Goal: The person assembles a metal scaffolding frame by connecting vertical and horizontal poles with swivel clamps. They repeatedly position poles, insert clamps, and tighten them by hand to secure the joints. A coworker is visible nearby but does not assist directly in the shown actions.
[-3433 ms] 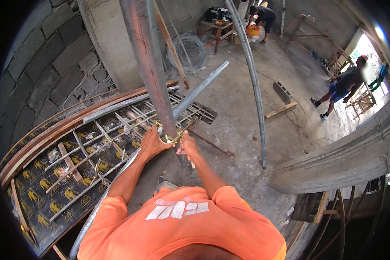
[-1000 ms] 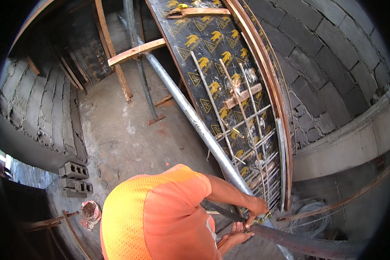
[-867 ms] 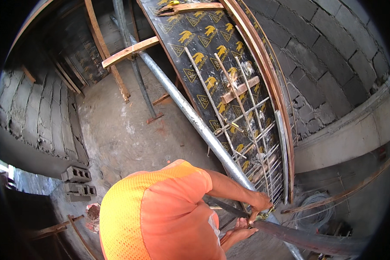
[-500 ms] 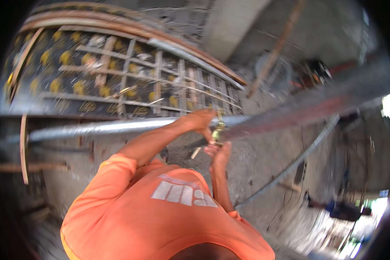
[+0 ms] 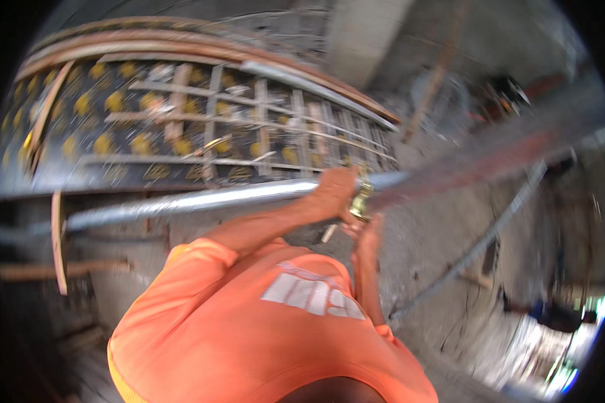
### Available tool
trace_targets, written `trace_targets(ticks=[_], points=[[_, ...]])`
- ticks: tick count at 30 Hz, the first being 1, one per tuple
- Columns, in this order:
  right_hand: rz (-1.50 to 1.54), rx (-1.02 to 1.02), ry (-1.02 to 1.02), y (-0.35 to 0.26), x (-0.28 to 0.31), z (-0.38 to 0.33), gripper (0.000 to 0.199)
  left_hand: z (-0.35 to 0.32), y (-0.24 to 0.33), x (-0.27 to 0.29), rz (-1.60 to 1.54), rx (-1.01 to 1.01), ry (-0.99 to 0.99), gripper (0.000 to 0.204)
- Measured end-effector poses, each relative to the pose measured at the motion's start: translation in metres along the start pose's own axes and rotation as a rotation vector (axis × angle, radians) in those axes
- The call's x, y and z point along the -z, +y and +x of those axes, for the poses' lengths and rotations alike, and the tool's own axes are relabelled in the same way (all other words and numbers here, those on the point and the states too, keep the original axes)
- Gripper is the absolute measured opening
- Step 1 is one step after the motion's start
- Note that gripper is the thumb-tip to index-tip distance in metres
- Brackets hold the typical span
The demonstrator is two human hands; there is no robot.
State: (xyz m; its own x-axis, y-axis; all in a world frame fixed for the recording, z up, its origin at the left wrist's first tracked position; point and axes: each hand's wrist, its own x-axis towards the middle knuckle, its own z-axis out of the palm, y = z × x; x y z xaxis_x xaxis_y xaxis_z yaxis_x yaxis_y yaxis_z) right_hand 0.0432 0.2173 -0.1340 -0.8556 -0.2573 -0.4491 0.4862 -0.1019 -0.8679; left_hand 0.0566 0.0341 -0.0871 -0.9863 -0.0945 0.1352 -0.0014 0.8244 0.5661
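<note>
Left hand [image 5: 333, 195] grips one steel pipe [image 5: 202, 200]; right hand [image 5: 368, 232] (blurred) seemingly pinches one brass coupler [image 5: 361, 200].

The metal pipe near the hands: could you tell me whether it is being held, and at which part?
The left hand grips the metal pipe beside a yellowish fitting; the right hand sits just under that fitting; blur hides its grip.

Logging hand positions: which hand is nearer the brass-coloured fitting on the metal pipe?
Too close to call: the left hand grips the pipe against the fitting; the right hand touches it from below.
</note>
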Motion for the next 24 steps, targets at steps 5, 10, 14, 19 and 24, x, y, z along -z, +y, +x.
trace_targets(ticks=[5,10,14,19,24], points=[[-0.061,-0.017,-0.022,-0.014,-0.001,-0.007,0.059,-0.013,0.02,-0.012,0.295,0.076,0.172,0.144],[-0.101,-0.042,-0.005,-0.024,-0.01,-0.014,0.064,-0.016,0.024,-0.015,0.355,0.105,0.131,0.148],[-0.097,-0.052,-0.015,-0.025,-0.008,-0.014,0.065,-0.014,0.019,-0.02,0.305,0.134,0.104,0.137],[-0.089,-0.086,-0.068,-0.026,0.002,-0.01,0.067,-0.008,0.013,-0.019,0.296,0.125,0.108,0.132],[-0.086,-0.077,-0.084,-0.023,0.002,-0.006,0.073,-0.015,0.016,-0.012,0.218,0.101,0.175,0.131]])
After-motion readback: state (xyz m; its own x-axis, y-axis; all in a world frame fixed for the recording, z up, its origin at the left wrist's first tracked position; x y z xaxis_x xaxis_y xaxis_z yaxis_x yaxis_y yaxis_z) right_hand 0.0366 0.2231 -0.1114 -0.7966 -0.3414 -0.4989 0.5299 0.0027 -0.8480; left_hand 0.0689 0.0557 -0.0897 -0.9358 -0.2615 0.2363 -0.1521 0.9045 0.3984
